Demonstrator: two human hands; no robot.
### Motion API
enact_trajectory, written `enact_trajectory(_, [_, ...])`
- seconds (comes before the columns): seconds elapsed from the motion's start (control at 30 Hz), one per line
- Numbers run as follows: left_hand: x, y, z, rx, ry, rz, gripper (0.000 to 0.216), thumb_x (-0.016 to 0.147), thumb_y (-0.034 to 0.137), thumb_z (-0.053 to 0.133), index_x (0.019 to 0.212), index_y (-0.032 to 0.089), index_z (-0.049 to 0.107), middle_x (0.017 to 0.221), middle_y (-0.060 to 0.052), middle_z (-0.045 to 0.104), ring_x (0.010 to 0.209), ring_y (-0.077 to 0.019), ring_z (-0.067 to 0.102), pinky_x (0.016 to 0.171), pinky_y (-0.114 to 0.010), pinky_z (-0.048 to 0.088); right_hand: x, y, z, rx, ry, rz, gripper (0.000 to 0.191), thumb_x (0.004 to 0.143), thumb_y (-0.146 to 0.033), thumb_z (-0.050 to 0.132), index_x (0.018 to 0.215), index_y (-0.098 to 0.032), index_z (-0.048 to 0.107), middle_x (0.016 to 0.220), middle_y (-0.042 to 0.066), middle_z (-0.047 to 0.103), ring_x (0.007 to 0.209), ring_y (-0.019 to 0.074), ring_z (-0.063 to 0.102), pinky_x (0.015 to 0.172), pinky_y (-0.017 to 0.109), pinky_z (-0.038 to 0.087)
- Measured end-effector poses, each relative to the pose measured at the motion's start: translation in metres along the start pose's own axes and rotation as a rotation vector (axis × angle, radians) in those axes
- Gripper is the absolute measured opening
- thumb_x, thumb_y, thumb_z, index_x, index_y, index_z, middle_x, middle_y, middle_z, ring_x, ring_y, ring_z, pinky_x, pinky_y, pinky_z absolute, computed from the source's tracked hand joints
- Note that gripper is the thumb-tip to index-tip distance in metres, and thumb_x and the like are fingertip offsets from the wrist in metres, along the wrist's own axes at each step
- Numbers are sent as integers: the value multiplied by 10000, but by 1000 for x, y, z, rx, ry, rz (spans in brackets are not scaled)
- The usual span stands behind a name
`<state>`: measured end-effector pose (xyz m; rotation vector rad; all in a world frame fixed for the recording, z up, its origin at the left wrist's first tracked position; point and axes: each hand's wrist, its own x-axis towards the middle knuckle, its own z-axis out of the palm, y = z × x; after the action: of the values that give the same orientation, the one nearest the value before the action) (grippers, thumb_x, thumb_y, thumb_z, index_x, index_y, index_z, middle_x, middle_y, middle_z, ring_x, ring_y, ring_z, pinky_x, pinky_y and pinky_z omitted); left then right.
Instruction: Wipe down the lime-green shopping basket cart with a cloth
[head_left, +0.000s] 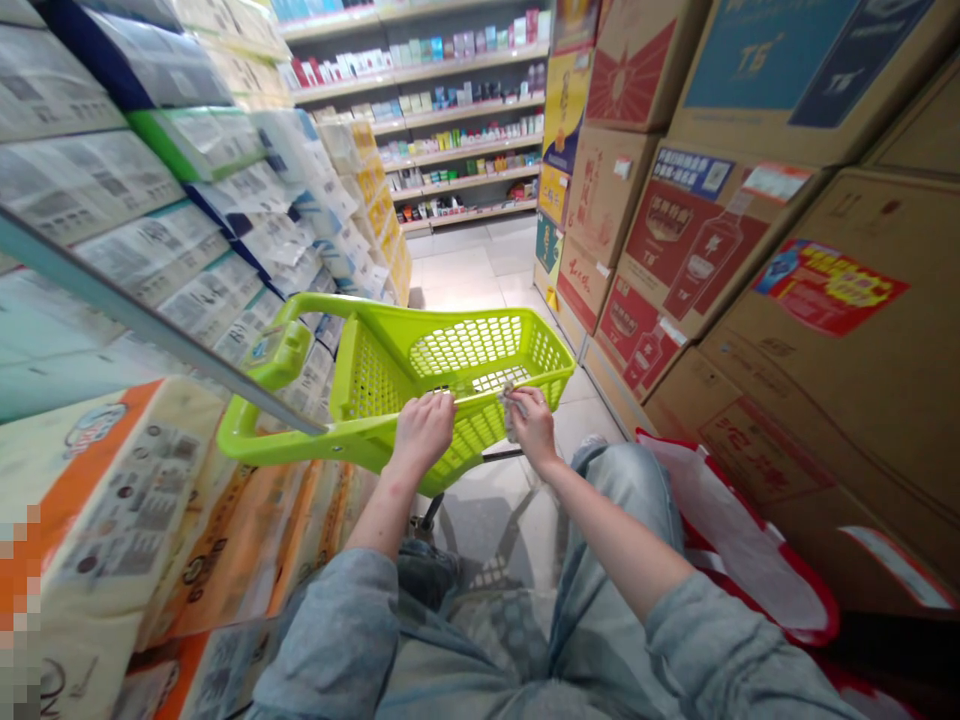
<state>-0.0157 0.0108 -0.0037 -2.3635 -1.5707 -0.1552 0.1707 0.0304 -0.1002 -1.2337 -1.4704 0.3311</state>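
2 hands [426,432] hold latticed plastic cart [478,425], crumpled cloth [510,412].

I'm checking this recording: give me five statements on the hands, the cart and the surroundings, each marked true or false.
1. The right hand holds a crumpled greyish item at the near edge of the cart. True.
2. The left hand grips the cart's handle. False: it is on the near side edge.
3. The cart is red. False: it is lime green.
4. Cardboard boxes are stacked to the person's right. True.
5. The shelves beyond the cart are bare. False: they hold many products.
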Motion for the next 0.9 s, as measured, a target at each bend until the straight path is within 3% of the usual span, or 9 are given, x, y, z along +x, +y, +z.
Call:
enact_trajectory(0.27, [2, 3, 3, -11, 10, -11, 327, 939, 236, 268, 919, 164, 586, 846, -123, 637, 860, -248, 562, 711, -367, 309, 10, 73, -37, -187, 321, 298, 247, 778, -257, 475, 945, -144, 618, 909, 117, 633, 895, 235, 568, 831, 397, 454])
enact_trajectory(0.5, [3, 7, 4, 6, 13, -16, 327, 937, 228, 269, 915, 165, 589, 842, -119, 636, 853, -246, 561, 719, -367, 312, 13, 87, -28, -179, 209, 227, 324, 769, -246, 430, 946, -132, 676, 949, 139, 644, 872, 229, 590, 806, 362, 467])
enact_trajectory(0.73, [3, 9, 4, -45, 41, -41, 313, 928, 227, 294, 887, 153, 595, 820, -126, 634, 838, -246, 559, 714, -362, 309, 10, 81, -38, -131, 160, 262, 265, 735, -276, 491, 833, -155, 705, 850, 99, 677, 801, 214, 615, 770, 332, 474])
enact_trajectory(0.9, [3, 9, 5, 29, 75, -11, 296, 930, 211, 295, 859, 156, 577, 801, -104, 633, 806, -238, 562, 690, -358, 300, 9, 70, -35, -88, 144, 218, 273, 766, -279, 484, 881, -175, 709, 902, 90, 674, 849, 207, 609, 802, 327, 469])
